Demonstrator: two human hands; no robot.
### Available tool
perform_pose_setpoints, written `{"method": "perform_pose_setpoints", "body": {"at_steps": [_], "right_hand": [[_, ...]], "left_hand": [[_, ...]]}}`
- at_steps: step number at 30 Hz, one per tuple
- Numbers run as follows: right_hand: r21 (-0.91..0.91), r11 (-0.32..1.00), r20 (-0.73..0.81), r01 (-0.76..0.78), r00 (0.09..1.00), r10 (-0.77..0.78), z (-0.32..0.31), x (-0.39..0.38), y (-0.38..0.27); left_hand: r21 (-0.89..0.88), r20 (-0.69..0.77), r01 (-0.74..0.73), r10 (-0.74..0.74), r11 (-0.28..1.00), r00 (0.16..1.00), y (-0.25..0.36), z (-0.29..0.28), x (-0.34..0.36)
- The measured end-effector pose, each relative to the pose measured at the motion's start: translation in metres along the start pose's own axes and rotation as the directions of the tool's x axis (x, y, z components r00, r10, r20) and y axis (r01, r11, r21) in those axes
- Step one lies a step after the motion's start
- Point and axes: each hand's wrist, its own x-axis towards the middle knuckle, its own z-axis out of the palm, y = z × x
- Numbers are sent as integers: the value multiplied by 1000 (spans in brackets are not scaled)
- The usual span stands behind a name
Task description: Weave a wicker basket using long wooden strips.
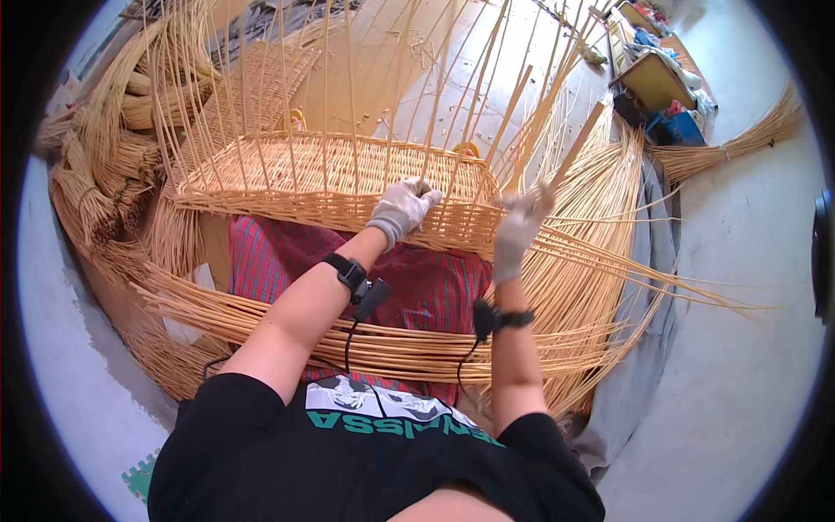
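A half-woven wicker basket point(304, 165) lies before me, its tall upright rods point(352, 87) rising from the near woven wall. My left hand point(403, 209), in a pale work glove, is closed at the upper edge of that wall, beside one of the rods. To its right, at the basket's right end, my gloved right hand point(519, 230) is blurred by motion. Its fingers wrap around a flat wooden stick point(576, 148) that slants up and to the right. Loose weaver ends point(626, 261) trail rightward from the basket wall. Red plaid cloth point(426, 278) covers my lap beneath it.
A long bundle of rods point(391, 344) lies across my lap. More wicker point(600, 226) fans out at the right, and tied bundles point(96, 183) are heaped at the left. Farther right are a blue box point(680, 129) and another bundle point(731, 148) on the floor.
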Motion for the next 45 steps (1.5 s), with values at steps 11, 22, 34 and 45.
{"method": "perform_pose_setpoints", "body": {"at_steps": [11, 22, 34, 45], "right_hand": [[551, 731, -120, -403, 828, 547, -59, -22, -35], [-525, 847, 298, -82, 915, 273, 29, 121, -23], [-732, 678, 35, -70, 989, 141, -4, -16, -18], [-669, 742, 179, -42, 960, 216, -31, -29, 12]], "left_hand": [[-75, -79, -437, 432, 896, 898, 15, 48, -6], [315, -87, -123, 158, 941, 984, 4, 91, 45], [30, 128, -282, 277, 959, 952, -25, 58, 36], [135, 51, -137, 131, 981, 990, -118, -248, -193]]}}
